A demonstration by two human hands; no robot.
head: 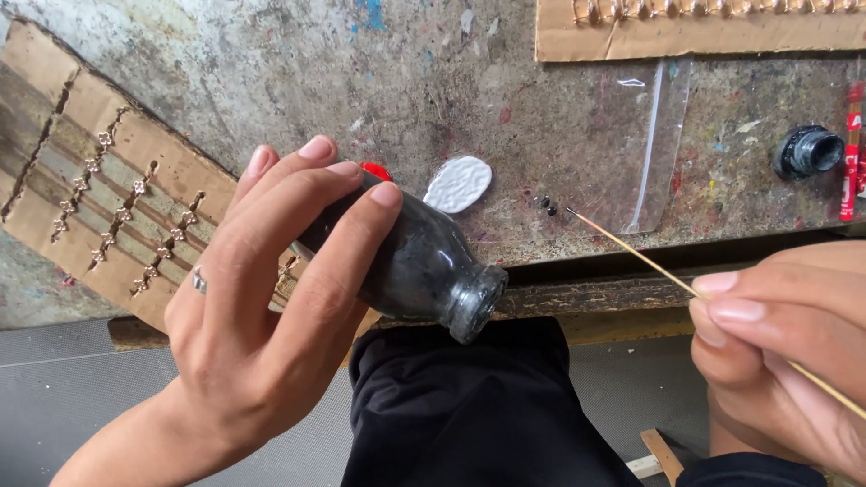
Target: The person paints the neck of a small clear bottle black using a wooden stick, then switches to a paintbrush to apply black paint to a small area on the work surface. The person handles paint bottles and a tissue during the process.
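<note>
My left hand (262, 298) grips a small dark glass bottle (424, 266), tilted on its side with its open mouth pointing lower right over the workbench edge. My right hand (785, 352) pinches a thin wooden stick (636, 257) whose dark tip rests on the bench near two tiny black beads (548, 206). A white oval textured piece (458, 183) lies just beyond the bottle, with a red bit (377, 169) peeking out behind my fingers.
A cardboard sheet (99, 180) holding rows of small metal flower charms leans at the left. Another cardboard strip (695, 32) lies at the top right. A clear plastic bag (658, 144), a black bottle cap (807, 151) and a red tube (851, 153) sit at right. My dark-clothed knee (469, 406) is below.
</note>
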